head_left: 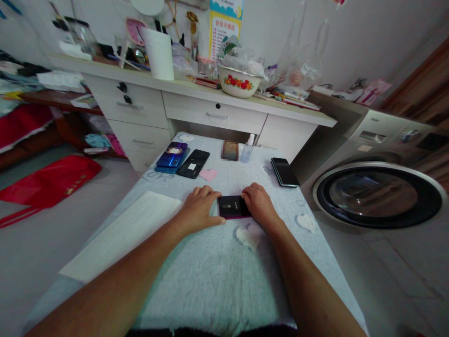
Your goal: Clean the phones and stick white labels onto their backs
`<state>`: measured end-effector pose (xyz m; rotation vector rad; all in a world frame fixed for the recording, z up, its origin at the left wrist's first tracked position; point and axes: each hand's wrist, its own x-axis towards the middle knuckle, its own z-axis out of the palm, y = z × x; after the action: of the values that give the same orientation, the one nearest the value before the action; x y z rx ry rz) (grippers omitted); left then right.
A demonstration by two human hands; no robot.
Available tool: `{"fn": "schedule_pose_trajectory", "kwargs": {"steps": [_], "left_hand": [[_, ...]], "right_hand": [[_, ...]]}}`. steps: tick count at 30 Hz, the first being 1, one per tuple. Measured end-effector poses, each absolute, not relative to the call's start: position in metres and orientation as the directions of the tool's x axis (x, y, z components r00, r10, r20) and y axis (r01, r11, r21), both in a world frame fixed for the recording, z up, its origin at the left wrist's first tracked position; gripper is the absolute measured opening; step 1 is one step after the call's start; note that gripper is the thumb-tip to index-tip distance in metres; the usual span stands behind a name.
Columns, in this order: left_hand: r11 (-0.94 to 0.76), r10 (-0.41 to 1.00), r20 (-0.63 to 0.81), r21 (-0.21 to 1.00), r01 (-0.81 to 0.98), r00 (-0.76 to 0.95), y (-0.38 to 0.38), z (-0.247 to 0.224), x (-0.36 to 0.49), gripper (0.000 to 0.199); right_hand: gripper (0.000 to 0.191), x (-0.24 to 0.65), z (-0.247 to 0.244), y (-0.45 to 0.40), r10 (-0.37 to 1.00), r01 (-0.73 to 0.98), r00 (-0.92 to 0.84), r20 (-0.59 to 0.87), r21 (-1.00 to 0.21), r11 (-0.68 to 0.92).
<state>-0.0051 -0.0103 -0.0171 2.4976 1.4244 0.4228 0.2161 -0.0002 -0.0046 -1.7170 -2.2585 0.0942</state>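
Observation:
A black phone [230, 207] with a purplish-red edge lies back up on the cloth-covered table, between my two hands. My left hand [201, 209] is at its left end, thumb and forefinger apart at the corners, gripping that end. Over the right end rests my right hand [260, 204], its fingers closed on the phone and hiding that part. Beyond them at the left are a blue phone [172, 155] on top of another and a dark phone [194, 164] with a white label. Dark phones [285, 172] lie stacked at the right.
A white board [122, 234] lies left of my forearm. Farther back stand a clear spray bottle [247, 150] and a blurred-out box [230, 150], near a pink paper heart [208, 174]. A cluttered desk [140, 110] is behind; a washing machine [379, 140] stands right.

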Motion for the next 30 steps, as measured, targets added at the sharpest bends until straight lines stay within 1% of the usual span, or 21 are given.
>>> {"fn": "schedule_pose_trajectory", "kwargs": {"steps": [6,13,22,30], "left_hand": [[-0.501,0.864,0.137,0.339,0.796,0.485,-0.0102,-0.0174,-0.0048,0.070],[-0.507,0.861,0.147,0.347,0.789,0.488,-0.0096,-0.0189,-0.0055,0.070],[-0.512,0.857,0.147,0.339,0.789,0.493,-0.0095,-0.0181,-0.0049,0.071],[-0.499,0.864,0.135,0.342,0.796,0.484,-0.0103,-0.0171,-0.0051,0.071]], "right_hand": [[0.019,0.2158,-0.0039,-0.0002,0.954,0.936,-0.237,0.181,-0.219,0.274],[0.020,0.2162,-0.0039,-0.0005,0.951,0.926,-0.237,0.198,-0.250,0.283],[0.018,0.2155,-0.0036,-0.0002,0.953,0.932,-0.231,0.197,-0.237,0.275],[0.018,0.2177,-0.0037,0.0000,0.959,0.929,-0.216,0.184,-0.264,0.260]]}}
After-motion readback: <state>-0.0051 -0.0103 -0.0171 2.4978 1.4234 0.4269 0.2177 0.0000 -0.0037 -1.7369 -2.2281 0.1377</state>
